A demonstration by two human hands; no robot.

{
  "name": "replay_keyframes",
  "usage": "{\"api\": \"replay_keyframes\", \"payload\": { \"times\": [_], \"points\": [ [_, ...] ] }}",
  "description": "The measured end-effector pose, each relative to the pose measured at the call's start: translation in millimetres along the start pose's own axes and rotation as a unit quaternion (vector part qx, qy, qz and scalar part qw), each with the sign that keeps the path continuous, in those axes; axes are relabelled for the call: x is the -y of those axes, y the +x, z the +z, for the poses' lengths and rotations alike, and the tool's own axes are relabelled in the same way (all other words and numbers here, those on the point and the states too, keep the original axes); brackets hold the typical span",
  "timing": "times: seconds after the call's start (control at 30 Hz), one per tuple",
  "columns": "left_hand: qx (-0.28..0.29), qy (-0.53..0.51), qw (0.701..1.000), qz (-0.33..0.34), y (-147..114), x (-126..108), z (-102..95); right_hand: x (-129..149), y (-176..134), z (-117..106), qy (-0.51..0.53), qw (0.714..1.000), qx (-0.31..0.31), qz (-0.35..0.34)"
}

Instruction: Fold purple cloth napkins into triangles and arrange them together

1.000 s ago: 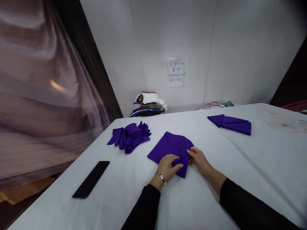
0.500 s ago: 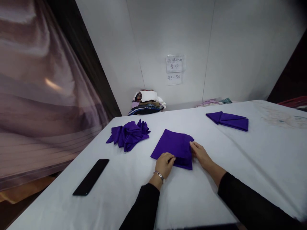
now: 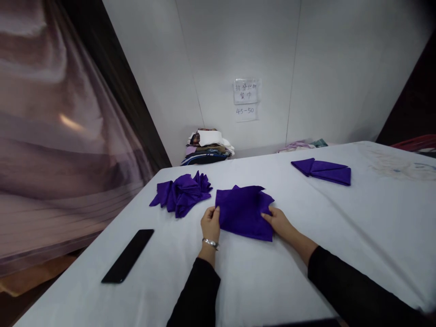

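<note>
Up and right of the fabric pile (image 3: pixel 207 147), reads "45-50" on the lower paper (image 3: pixel 247 112), "折…巾", partly blurred, on the upper paper (image 3: pixel 245 91).

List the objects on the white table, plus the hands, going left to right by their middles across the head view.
Flat black rectangular object → bunched purple cloth → left hand → held purple cloth → right hand → folded purple cloth.
</note>
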State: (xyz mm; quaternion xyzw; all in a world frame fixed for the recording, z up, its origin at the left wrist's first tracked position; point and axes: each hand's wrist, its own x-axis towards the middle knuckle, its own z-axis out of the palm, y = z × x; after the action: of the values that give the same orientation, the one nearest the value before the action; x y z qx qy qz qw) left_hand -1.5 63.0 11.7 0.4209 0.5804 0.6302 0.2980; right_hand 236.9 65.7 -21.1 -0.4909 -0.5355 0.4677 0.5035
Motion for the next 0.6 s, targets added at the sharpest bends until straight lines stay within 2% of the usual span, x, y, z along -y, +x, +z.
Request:
{"api": "replay_keyframes", "payload": {
  "times": [0.1, 0.17, 0.27, 0.4, 0.43, 0.5, 0.53, 0.6],
  "points": [
    [-0.068, 0.001, 0.997, -0.027, 15, 0, -18.7, 3, 11, -25, 0.046, 0.996, -0.069, 0.043],
    [-0.084, 0.012, 0.995, -0.056, 21, 1, -32.4, 9, 16, -52, 0.075, 0.987, -0.127, 0.069],
    [-0.037, 0.055, 0.992, -0.103, 18, 2, -48.8, 15, 16, -95, 0.035, 0.982, -0.145, 0.112],
    [0.048, 0.154, 0.979, -0.124, -7, -1, -65.2, 12, 6, -130, -0.062, 0.983, -0.093, 0.149],
    [0.065, 0.203, 0.970, -0.117, -14, -3, -70.0, 9, 3, -134, -0.079, 0.984, -0.067, 0.145],
    [0.107, 0.355, 0.924, -0.097, -28, -9, -80.7, 4, -1, -141, -0.139, 0.983, -0.015, 0.122],
    [0.125, 0.420, 0.894, -0.093, -33, -13, -86.1, 2, -2, -144, -0.190, 0.976, -0.002, 0.107],
    [0.142, 0.514, 0.840, -0.101, -38, -24, -95.3, 0, -1, -148, -0.307, 0.949, -0.014, 0.070]
  ]
}}
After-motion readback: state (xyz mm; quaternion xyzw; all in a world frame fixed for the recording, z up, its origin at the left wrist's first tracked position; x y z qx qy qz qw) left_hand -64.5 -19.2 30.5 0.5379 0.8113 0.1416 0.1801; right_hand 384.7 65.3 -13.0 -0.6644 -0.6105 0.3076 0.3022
